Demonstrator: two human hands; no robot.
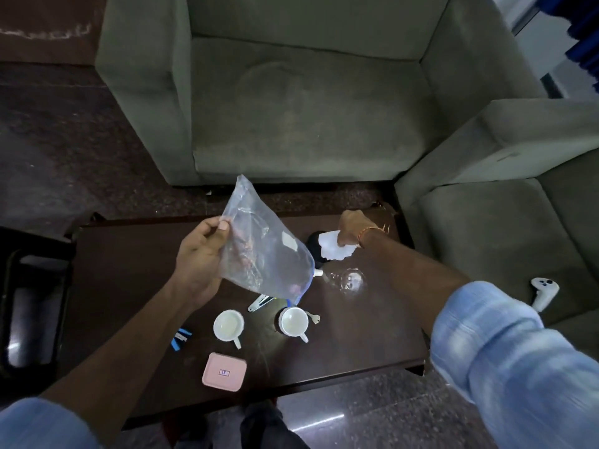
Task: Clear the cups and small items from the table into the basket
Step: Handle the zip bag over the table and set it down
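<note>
My left hand point(201, 257) holds a clear plastic bag point(262, 244) up over the dark wooden table point(129, 286). My right hand point(353, 228) grips a crumpled white tissue point(334, 249) at the table's far side, beside a black round object point(313, 243). Two white cups stand near the front: the left cup point(228, 325) and the right cup point(293, 321). A clear upturned glass point(350, 280), a metal clip point(259, 303), a small key point(313, 317), a blue stapler point(180, 338) and a pink box point(224, 372) also lie on the table. No basket is visible.
A grey armchair point(308, 108) stands behind the table and a second one point(502, 205) to the right, with a white controller point(544, 291) on its seat. A black chair point(32, 306) is at the left. Dark stone floor surrounds the table.
</note>
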